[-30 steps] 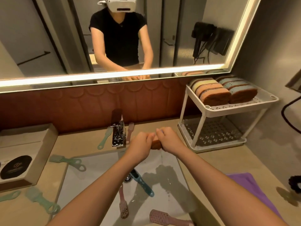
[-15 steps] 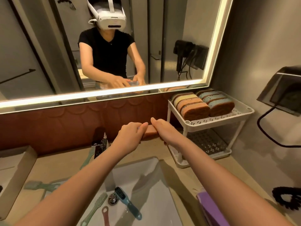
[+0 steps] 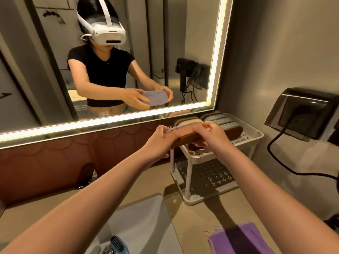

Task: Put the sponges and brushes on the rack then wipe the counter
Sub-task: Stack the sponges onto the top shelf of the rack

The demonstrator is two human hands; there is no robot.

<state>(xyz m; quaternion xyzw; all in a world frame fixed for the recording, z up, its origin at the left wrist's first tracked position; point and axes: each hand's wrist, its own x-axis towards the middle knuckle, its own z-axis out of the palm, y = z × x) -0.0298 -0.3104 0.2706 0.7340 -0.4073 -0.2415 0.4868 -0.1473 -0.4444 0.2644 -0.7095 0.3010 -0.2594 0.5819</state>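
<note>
I hold a sponge (image 3: pixel 185 133) with a pale purple face and a brown base in both hands, level, just in front of the upper shelf of the white two-tier rack (image 3: pixel 255 135). My left hand (image 3: pixel 159 140) grips its left end and my right hand (image 3: pixel 209 133) grips its right end. Several sponges (image 3: pixel 225 123) stand in a row on that upper shelf, partly hidden behind my hands. The lower shelf (image 3: pixel 207 177) holds nothing I can see. A blue brush (image 3: pixel 118 244) lies in the sink at the bottom edge.
A white sink (image 3: pixel 145 222) is set into the beige counter (image 3: pixel 200 215). A purple cloth (image 3: pixel 236 241) lies on the counter at the lower right. A dark hand dryer (image 3: pixel 302 114) with a black cable hangs on the right wall. A lit mirror spans the back wall.
Both hands have carried the sponge up from over the sink and rightward to the rack's upper shelf. My view has swung right, so the faucet and left-side brushes have left the frame.
</note>
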